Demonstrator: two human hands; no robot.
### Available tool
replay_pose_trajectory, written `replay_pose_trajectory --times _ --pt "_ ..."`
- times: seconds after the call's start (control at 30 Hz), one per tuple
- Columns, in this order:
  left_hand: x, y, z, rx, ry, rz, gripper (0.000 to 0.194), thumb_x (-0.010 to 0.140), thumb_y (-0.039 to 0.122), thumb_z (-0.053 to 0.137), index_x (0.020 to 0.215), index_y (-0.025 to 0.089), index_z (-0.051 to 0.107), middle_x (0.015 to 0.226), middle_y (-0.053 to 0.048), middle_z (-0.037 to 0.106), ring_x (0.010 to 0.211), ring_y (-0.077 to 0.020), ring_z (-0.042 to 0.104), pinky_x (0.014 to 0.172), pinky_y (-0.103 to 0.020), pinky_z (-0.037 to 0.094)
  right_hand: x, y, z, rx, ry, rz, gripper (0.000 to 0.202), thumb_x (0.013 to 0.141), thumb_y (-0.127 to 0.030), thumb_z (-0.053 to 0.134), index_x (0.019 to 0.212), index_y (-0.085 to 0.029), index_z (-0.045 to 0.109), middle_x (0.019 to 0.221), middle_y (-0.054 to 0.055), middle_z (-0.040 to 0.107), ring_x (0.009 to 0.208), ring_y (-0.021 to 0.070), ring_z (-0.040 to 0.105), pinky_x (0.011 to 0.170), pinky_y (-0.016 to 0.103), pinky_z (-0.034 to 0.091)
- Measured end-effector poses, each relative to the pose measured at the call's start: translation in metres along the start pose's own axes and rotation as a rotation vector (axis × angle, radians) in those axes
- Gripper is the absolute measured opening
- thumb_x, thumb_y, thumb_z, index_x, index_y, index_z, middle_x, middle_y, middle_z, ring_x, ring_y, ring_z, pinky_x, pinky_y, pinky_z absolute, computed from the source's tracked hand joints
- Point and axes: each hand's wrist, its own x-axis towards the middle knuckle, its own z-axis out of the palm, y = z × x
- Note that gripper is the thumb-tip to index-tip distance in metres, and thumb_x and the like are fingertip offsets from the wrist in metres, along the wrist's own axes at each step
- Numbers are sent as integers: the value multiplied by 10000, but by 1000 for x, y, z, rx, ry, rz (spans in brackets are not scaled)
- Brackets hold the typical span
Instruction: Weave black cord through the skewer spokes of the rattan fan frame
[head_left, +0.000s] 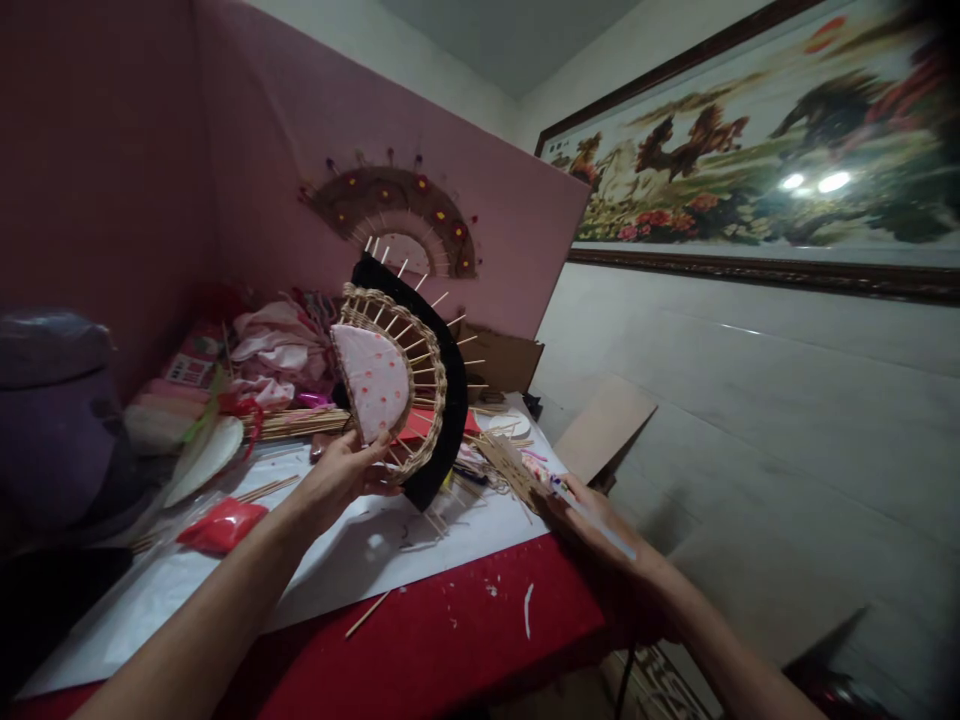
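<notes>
A half-round fan-shaped craft (375,375) with a dotted pink centre, woven tan border, black band (452,400) and protruding sticks is raised above the table. My left hand (349,470) grips its lower edge, thumb on the pink part. On the right, my right hand (600,515) is closed around a brown cardboard piece (517,475) and a slim whitish item that I cannot make out clearly, near the table's right edge.
A red-covered table (427,640) bears white paper (352,570), loose sticks, a red packet (223,525), a white plate (206,462) and piled pink cloth (274,340). A finished-looking fan (397,205) hangs behind. A purple bin (56,430) stands left.
</notes>
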Motion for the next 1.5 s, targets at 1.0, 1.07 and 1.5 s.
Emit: replay_pose_trajectory --times 1.0,1.07,1.5 --pt "2 3 -4 7 5 28 348 736 288 643 1012 162 471 731 -62 647 594 -195 645 555 -360 548 57 -64 65 -735 28 -293 219 818 -170 436 850 -206 650 911 48 646 869 174 564 702 257 380" --pt "1 4 -5 9 4 25 345 743 287 637 1019 161 473 768 -79 656 601 -192 645 554 -354 547 68 -65 75 -768 27 -292 231 819 -180 428 873 -185 653 933 71 647 865 184 568 702 264 385" --pt "4 5 -11 -7 17 47 273 744 267 637 949 147 503 738 -66 654 577 -176 635 555 -351 548 84 -65 59 -700 124 -231 236 799 -176 427 946 -199 611 890 73 666 807 198 593 649 270 373"
